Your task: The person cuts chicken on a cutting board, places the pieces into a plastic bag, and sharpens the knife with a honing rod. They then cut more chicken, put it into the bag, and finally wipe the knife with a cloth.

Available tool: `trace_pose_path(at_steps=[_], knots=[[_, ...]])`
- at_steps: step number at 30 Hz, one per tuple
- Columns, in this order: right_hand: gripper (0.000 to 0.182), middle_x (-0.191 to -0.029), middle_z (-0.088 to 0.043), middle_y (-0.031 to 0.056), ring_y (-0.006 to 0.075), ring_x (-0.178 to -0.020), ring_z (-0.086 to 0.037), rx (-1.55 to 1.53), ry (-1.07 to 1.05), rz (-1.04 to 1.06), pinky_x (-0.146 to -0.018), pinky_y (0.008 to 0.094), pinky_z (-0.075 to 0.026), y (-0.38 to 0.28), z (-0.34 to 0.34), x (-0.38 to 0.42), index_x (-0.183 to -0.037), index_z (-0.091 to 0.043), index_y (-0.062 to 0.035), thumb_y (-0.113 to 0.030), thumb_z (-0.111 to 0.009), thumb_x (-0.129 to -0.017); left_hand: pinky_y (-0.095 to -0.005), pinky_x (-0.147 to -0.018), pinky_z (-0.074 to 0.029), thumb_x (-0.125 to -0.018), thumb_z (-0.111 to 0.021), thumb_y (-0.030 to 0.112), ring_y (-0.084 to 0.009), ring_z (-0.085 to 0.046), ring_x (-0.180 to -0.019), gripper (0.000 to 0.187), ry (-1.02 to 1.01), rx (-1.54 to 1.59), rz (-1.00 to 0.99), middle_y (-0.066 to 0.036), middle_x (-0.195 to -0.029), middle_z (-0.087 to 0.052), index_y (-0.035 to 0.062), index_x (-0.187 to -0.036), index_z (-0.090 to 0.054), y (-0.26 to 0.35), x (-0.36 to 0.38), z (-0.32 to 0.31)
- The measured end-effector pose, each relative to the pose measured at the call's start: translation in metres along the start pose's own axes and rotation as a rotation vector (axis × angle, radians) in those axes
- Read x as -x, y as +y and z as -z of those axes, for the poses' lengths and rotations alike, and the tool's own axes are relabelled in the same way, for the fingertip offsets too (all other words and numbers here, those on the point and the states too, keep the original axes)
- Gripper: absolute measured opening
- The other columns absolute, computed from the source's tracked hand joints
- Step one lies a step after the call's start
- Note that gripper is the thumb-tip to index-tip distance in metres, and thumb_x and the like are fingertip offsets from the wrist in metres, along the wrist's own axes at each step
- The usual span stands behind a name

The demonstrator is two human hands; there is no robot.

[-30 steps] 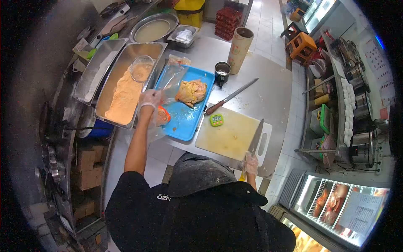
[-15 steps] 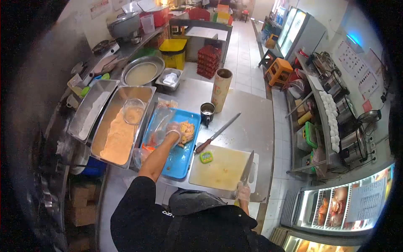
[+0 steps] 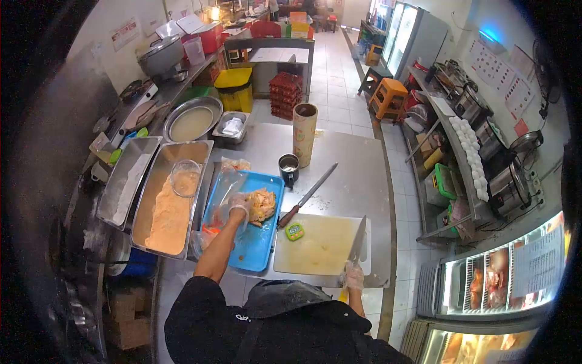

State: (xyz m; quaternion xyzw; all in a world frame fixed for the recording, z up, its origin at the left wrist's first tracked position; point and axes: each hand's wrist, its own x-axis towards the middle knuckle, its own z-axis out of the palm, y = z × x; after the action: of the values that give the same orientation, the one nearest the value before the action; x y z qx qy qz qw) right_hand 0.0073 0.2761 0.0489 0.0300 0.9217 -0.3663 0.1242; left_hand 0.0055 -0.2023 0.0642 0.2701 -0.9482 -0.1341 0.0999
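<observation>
My right hand (image 3: 353, 276), in a clear glove, is closed around the handle of a large knife (image 3: 359, 239). Its broad blade points away from me over the right edge of the yellowish cutting board (image 3: 312, 252). My left hand (image 3: 240, 203), also gloved, reaches into the blue tray (image 3: 251, 258). It lies between a clear plastic bag (image 3: 225, 193) and a heap of pale meat pieces (image 3: 262, 205); its fingertips are partly hidden. A green timer (image 3: 294, 232) sits on the board's left corner. Beyond it lies a long thin dark-handled tool (image 3: 310, 195).
A steel pan of orange-tinted powder (image 3: 165, 221) holding a sieve (image 3: 185, 178) stands left of the tray, beside a pan of white powder (image 3: 128, 188). A black mug (image 3: 289, 168) and a tall patterned cylinder (image 3: 304, 136) stand at the back. Shelves line the right side.
The camera view has shifted, so the table appears slightly lower and further left. The left hand stays beside the meat and bag, and the right hand still holds the knife at the board's edge.
</observation>
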Motion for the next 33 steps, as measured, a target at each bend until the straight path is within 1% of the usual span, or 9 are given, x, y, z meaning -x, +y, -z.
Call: trace_pose_path(at_steps=[2, 4, 8, 12, 18, 21, 24, 27, 33], knots=[[0.036, -0.075, -0.059, 0.0143, 0.0294, -0.072, -0.058, 0.062, -0.023, 0.061, -0.065, 0.0415, -0.046, 0.01, -0.001, 0.0, -0.091, -0.059, -0.0094, -0.042, -0.048, -0.083, -0.0404, -0.077, -0.046, -0.078, -0.049, 0.045, -0.0323, -0.059, -0.087, 0.043, -0.006, 0.229, 0.156, -0.017, -0.092, -0.062, 0.008, -0.092, -0.065, 0.006, 0.004, 0.025], [0.05, -0.089, -0.059, 0.0237, 0.0385, -0.085, -0.056, 0.129, -0.061, 0.116, -0.074, 0.0429, -0.043, 0.003, 0.005, -0.001, -0.1, -0.057, -0.002, -0.047, -0.045, -0.081, -0.0415, -0.075, -0.045, -0.077, -0.05, 0.05, -0.0334, -0.06, -0.083, 0.048, -0.076, 0.403, 0.345, -0.017, -0.09, -0.063, 0.0082, -0.093, -0.065, 0.001, 0.004, 0.033], [0.043, -0.08, -0.06, 0.0223, 0.0378, -0.078, -0.057, 0.001, 0.008, 0.139, -0.068, 0.0428, -0.044, 0.019, -0.006, -0.009, -0.096, -0.059, -0.0044, -0.043, -0.046, -0.083, -0.0417, -0.068, -0.045, -0.074, -0.054, 0.053, -0.0343, -0.06, -0.073, 0.052, 0.123, 0.372, 0.177, -0.02, -0.082, -0.062, 0.0043, -0.089, -0.064, -0.017, -0.002, 0.026], [0.039, -0.075, -0.059, 0.0212, 0.0368, -0.073, -0.057, 0.125, -0.009, 0.139, -0.065, 0.0426, -0.044, 0.038, -0.012, -0.015, -0.096, -0.059, -0.0055, -0.041, -0.046, -0.084, -0.0419, -0.067, -0.044, -0.075, -0.054, 0.052, -0.0345, -0.06, -0.075, 0.051, 0.132, 0.519, 0.204, -0.021, -0.079, -0.061, 0.0031, -0.087, -0.065, -0.039, -0.01, 0.012], [0.04, -0.073, -0.06, 0.0179, 0.0327, -0.069, -0.058, 0.111, 0.061, 0.174, -0.062, 0.0422, -0.044, 0.074, -0.033, -0.034, -0.093, -0.058, -0.0029, -0.041, -0.048, -0.085, -0.0346, -0.064, -0.046, -0.076, -0.055, 0.052, -0.0213, -0.061, -0.068, 0.051, 0.245, 0.541, 0.235, -0.019, -0.077, -0.063, 0.0031, -0.087, -0.065, 0.021, -0.016, 0.115], [0.043, -0.068, -0.058, 0.014, 0.0274, -0.06, -0.055, 0.04, 0.078, 0.163, -0.056, 0.0394, -0.044, 0.065, -0.029, -0.03, -0.09, -0.057, -0.0018, -0.044, -0.049, -0.084, -0.0303, -0.073, -0.047, -0.081, -0.058, 0.027, -0.0181, -0.062, -0.082, 0.025, 0.332, 0.561, 0.021, -0.01, -0.09, -0.066, 0.0092, -0.097, -0.067, 0.02, -0.033, 0.131], [0.045, -0.065, -0.056, 0.0112, 0.0226, -0.055, -0.053, 0.049, 0.079, 0.155, -0.052, 0.0367, -0.044, 0.046, -0.022, -0.024, -0.09, -0.057, -0.0014, -0.046, -0.051, -0.083, -0.0214, -0.066, -0.046, -0.078, -0.066, 0.022, -0.0084, -0.057, -0.074, 0.026, 0.169, 1.215, 0.225, -0.003, -0.085, -0.065, 0.0018, -0.094, -0.066, 0.055, -0.027, 0.17], [0.047, -0.066, -0.057, 0.0127, 0.0221, -0.055, -0.054, -0.063, 0.007, 0.001, -0.053, 0.0364, -0.044, 0.052, -0.027, -0.028, -0.091, -0.057, -0.0009, -0.047, -0.051, -0.082, -0.0226, -0.064, -0.046, -0.078, -0.065, 0.024, -0.0089, -0.057, -0.074, 0.026, 0.098, 1.093, 0.304, -0.004, -0.085, -0.065, 0.004, -0.095, -0.066, 0.048, -0.029, 0.154], [0.052, -0.069, -0.059, 0.017, 0.0266, -0.058, -0.057, -0.049, -0.046, -0.087, -0.056, 0.0382, -0.044, -0.001, 0.003, 0.0, -0.092, -0.057, 0.0002, -0.05, -0.051, -0.08, -0.0231, -0.059, -0.045, -0.081, -0.061, 0.021, -0.0083, -0.055, -0.07, 0.021, 0.08, 1.036, -0.029, -0.003, -0.079, -0.062, 0.0055, -0.093, -0.066, 0.116, -0.004, 0.149]])
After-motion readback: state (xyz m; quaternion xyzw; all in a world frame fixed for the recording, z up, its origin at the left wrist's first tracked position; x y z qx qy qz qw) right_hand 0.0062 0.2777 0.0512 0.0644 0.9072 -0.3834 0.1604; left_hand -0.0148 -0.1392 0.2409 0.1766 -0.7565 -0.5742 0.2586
